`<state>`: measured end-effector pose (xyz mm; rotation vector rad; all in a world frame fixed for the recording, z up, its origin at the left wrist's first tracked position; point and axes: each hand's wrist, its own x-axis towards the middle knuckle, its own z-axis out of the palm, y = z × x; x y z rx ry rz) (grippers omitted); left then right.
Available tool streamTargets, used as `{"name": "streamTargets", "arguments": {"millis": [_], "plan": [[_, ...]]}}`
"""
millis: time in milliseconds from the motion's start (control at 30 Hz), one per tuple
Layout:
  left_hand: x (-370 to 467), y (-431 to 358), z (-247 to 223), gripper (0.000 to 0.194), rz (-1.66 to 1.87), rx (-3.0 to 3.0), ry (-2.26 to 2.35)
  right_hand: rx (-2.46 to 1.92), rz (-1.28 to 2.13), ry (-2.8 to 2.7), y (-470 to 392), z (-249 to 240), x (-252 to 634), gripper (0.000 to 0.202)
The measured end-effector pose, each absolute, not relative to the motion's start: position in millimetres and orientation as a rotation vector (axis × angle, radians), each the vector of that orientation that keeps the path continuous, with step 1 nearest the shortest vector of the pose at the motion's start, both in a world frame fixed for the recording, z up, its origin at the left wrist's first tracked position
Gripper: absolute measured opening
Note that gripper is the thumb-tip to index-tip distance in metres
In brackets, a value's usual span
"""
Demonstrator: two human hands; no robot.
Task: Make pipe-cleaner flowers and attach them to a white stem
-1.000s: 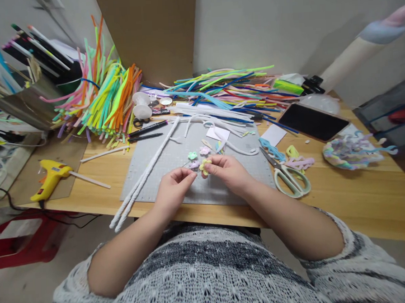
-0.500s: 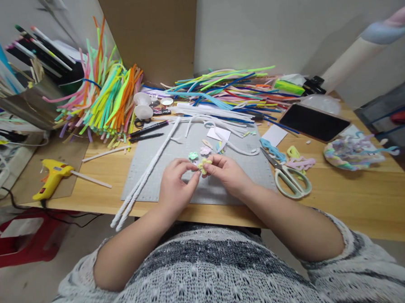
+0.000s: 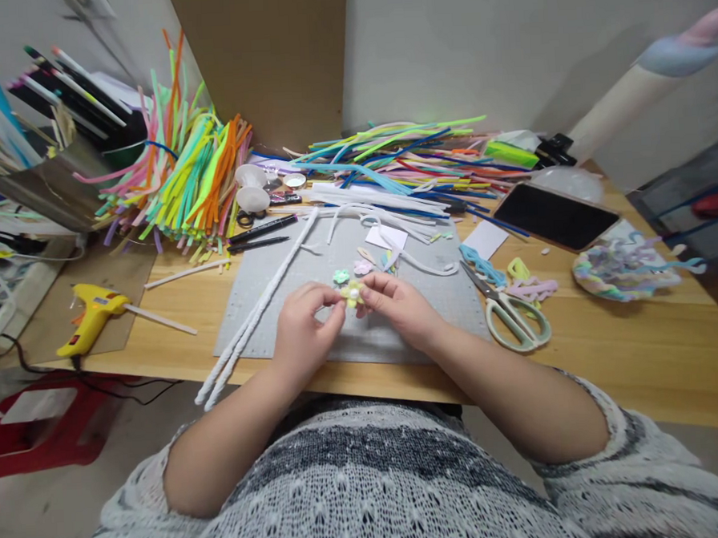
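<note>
1. Head view: yellow flower up between the fingertips, over the near half of a grey mat. I take it as the hub of my clock, twelve being away from the wearer.
2. Left hand at nine o'clock: thumb and forefinger pinch the flower's edge, so far as the blur lets me tell. Right hand at three: thumb and forefinger nip the opposite petals. Two-sided hold, I judge, to steady so small a piece and leave its face in sight.
3. Mint flower at eleven, pink flower at one, both just beyond the fingers; probably set there for easy reach.
4. Scissors a little past three, blades pointing away, handles toward the wearer; handy for the right hand, it seems. Yellow glue gun well off at nine, perhaps parked there to spare the mat.
5. White twisted rods slant across the mat from eleven to eight, overhanging the table's near edge.
6. Pose: forearms converge from seven and five, elbows wide, wrists low. Left hand shows its back, thumb nearest the wearer; right-hand fingers curl inward behind its thumb.
</note>
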<state>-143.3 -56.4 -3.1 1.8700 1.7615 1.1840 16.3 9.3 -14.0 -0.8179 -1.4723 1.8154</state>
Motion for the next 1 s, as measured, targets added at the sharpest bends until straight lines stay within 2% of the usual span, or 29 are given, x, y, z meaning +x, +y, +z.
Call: {"name": "streamTargets", "arguments": {"millis": [67, 200, 333, 500, 867, 1000], "plan": [[-154.4, -49.5, 0.7, 0.015, 1.1, 1.797, 1.959, -0.869, 1.659, -1.416, 15.0, -15.0, 18.3, 0.033], [-172.0, -29.6, 5.7, 0.019, 0.651, 1.712, 2.278, -0.935, 1.336, -1.346, 31.7, -22.2, 22.9, 0.028], [-170.9, -10.3, 1.1, 0.022, 0.414, 1.668, 2.412, -0.963, 1.249, -1.385, 42.7, -30.9, 24.2, 0.019], [-165.7, 3.6, -10.4, 0.023, 0.389, 1.605, 2.405, -0.95, 1.24, -1.403, 46.6, -34.7, 24.7, 0.015], [-168.3, 12.2, -32.4, 0.024, 0.594, 1.671, 2.32, -0.952, 1.226, -1.443, 52.7, -41.5, 24.1, 0.015], [-166.2, 9.7, -32.0, 0.026, 0.603, 1.718, 2.311, -1.014, 1.082, -1.68, 54.4, -38.8, 29.9, 0.013]]}}
